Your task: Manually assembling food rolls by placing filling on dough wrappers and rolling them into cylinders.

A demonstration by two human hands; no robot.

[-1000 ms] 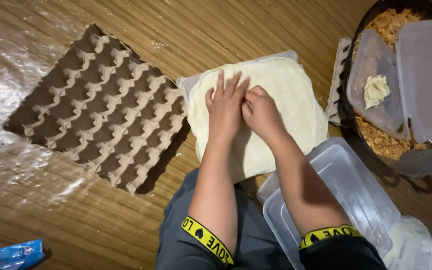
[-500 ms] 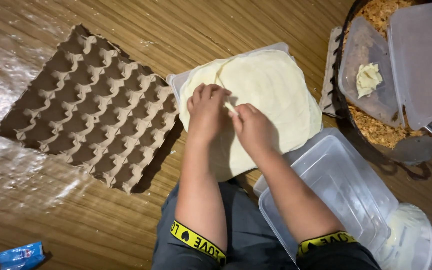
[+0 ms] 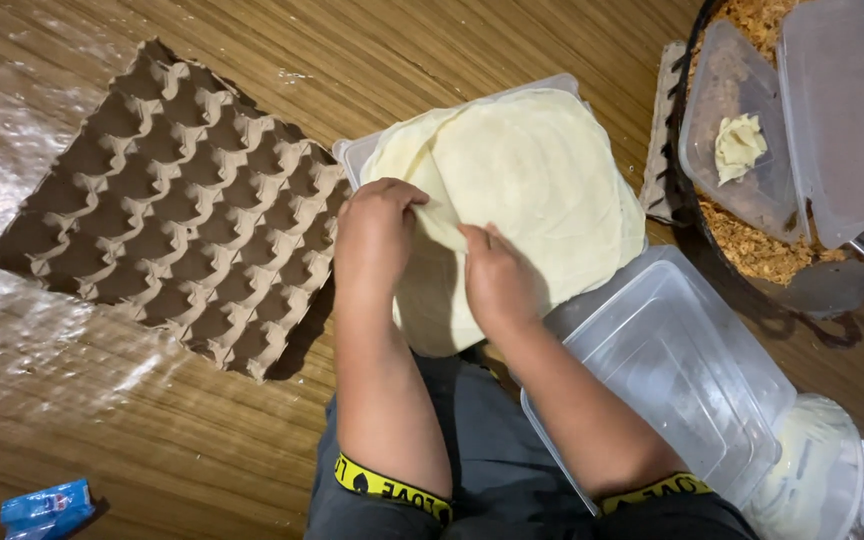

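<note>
on flat wrapper stack (image 3: 542,190), pinching hands (image 3: 432,250)

A single camera, worn on the person's head, looks almost straight down from close above, so both forearms run up from the bottom edge to the left hand (image 3: 377,235) and right hand (image 3: 497,285) near the middle of the frame. The wooden surface (image 3: 132,450) fills the view from edge to edge. The brown egg tray (image 3: 167,205) lies at left, while the clear plastic containers (image 3: 677,375) at right run past the border.
</note>
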